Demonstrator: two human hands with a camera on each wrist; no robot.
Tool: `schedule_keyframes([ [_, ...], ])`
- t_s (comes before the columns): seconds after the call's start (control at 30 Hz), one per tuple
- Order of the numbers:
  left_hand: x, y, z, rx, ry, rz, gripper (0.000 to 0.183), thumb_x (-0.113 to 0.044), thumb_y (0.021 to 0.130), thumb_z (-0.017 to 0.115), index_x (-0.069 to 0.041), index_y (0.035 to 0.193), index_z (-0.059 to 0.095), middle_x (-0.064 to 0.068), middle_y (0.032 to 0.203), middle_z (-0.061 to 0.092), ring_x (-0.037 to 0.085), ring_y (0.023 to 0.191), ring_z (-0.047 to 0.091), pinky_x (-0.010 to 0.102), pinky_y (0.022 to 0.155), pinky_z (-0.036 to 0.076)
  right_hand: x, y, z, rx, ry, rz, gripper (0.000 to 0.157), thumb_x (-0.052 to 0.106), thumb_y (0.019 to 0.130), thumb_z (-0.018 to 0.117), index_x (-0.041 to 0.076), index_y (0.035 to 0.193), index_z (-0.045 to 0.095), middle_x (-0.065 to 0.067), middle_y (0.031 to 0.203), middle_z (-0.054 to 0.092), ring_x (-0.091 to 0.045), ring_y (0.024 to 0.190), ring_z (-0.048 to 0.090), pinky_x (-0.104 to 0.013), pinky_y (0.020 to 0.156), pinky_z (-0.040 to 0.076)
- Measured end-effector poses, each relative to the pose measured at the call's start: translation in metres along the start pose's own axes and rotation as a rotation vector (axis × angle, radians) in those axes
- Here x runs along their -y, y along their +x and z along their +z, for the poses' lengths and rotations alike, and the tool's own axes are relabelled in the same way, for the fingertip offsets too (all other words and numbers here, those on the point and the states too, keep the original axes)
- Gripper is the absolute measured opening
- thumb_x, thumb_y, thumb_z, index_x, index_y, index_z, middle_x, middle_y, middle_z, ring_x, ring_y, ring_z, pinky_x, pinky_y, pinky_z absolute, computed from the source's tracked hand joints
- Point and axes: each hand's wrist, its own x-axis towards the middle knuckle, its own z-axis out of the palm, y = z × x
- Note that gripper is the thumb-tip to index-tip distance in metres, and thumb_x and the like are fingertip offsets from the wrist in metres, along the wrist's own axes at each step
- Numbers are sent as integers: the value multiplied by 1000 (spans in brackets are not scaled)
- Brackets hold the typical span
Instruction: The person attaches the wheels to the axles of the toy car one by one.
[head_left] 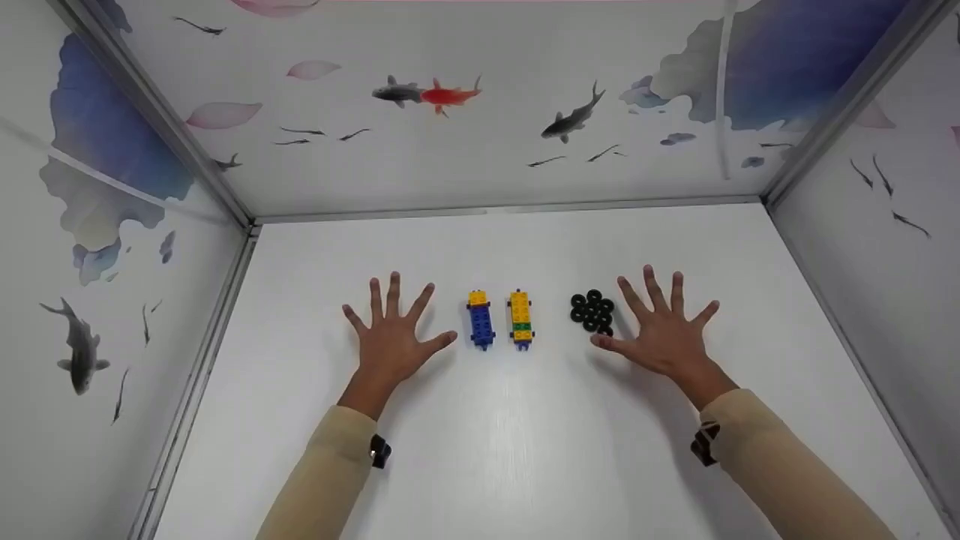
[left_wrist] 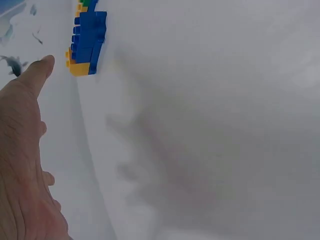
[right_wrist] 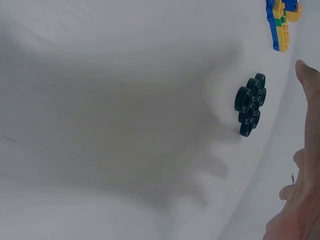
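Two toy-brick vehicle bases lie side by side on the white table: a blue one with a yellow end (head_left: 481, 322), and a yellow one with a green band (head_left: 520, 319). Right of them sits a cluster of small black toy wheels (head_left: 592, 311). My left hand (head_left: 390, 341) hovers with fingers spread, left of the blue base, its thumb pointing toward it. Over the table on the other side, my right hand (head_left: 667, 337) also has its fingers spread, the thumb tip close by the lowest wheel. Neither hand holds anything. The right wrist view shows the wheels (right_wrist: 251, 105) below the hand.
A white table (head_left: 480, 450) is bounded by a back wall (head_left: 480, 165) and side walls printed with fish and petals. Metal strips run along the table's edges. Both sleeves carry a small black device near the cuff, such as the left one (head_left: 380, 451).
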Motion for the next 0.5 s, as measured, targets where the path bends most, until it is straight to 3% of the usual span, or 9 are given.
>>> schedule_keyframes([
  [0.5, -36, 12, 27, 32, -15, 37, 96, -86, 92, 57, -49, 174, 24, 16, 187, 13, 49, 173, 2, 89, 127, 0, 14, 2, 11, 42, 9, -1, 121, 97, 87, 55, 30, 179, 15, -16, 187, 0, -57, 169, -9, -100, 111, -11],
])
